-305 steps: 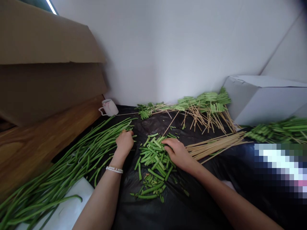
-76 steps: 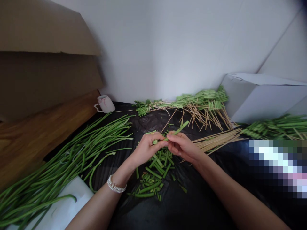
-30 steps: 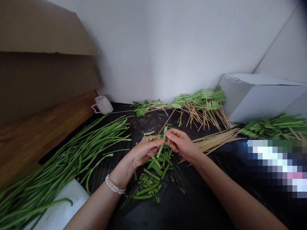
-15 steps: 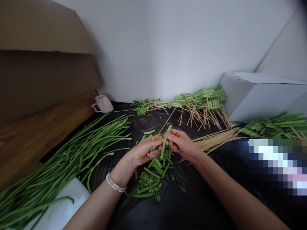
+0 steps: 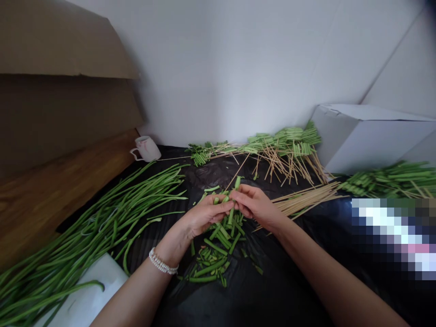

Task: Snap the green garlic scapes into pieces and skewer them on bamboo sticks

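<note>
The fingertips (image 5: 229,205) of both hands press in and pinch a short length of green bean (image 5: 237,183), held nearly on end. The left hand (image 5: 206,215) and right hand (image 5: 254,205) nearly meet directly above a pile of cut bean pieces (image 5: 214,259) on black plastic sheeting (image 5: 279,290). Left of the pile lies a heap of long uncut beans (image 5: 102,218), and right of it a bundle of bamboo skewers (image 5: 306,199). Beyond it are skewered bean pieces (image 5: 286,141) and a white mug (image 5: 146,149).

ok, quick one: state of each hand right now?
Left hand: closed, pinching a green long-bean piece.
Right hand: closed on the same piece.
</note>
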Tool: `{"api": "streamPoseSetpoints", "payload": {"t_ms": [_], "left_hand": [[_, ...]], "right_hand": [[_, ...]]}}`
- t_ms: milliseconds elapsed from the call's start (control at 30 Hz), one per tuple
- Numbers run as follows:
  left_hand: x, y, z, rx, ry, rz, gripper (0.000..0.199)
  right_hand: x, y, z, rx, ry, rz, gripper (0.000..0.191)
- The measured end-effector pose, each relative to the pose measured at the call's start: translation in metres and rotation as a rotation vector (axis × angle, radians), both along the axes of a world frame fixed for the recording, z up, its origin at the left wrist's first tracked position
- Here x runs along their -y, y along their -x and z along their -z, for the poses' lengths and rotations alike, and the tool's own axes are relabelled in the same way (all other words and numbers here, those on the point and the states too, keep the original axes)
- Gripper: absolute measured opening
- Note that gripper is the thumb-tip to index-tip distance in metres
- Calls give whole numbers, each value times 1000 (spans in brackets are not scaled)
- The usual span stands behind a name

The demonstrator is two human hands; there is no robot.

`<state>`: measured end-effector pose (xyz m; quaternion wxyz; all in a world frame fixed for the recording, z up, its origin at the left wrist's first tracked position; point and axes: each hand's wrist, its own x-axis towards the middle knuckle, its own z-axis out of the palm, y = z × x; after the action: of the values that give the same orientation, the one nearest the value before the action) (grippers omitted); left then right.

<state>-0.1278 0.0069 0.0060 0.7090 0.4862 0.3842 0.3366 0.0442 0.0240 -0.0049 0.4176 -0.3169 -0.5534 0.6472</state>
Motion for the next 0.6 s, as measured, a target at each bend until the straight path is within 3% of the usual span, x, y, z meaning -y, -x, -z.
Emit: {"api": "streamPoseSetpoints", "payload": {"t_ms": [133, 333, 600], "left_hand": [[0, -1, 0, -74, -94, -54, 39], [-2, 1, 1, -124, -140, -38, 38], [-3, 2, 3, -166, -142, -40, 37]], "right_hand": [[0, 1, 0, 50, -65, 66, 32], [-4, 0, 3, -87, 12, 7, 42], [-3, 0, 2, -82, 60, 37, 41]]}}
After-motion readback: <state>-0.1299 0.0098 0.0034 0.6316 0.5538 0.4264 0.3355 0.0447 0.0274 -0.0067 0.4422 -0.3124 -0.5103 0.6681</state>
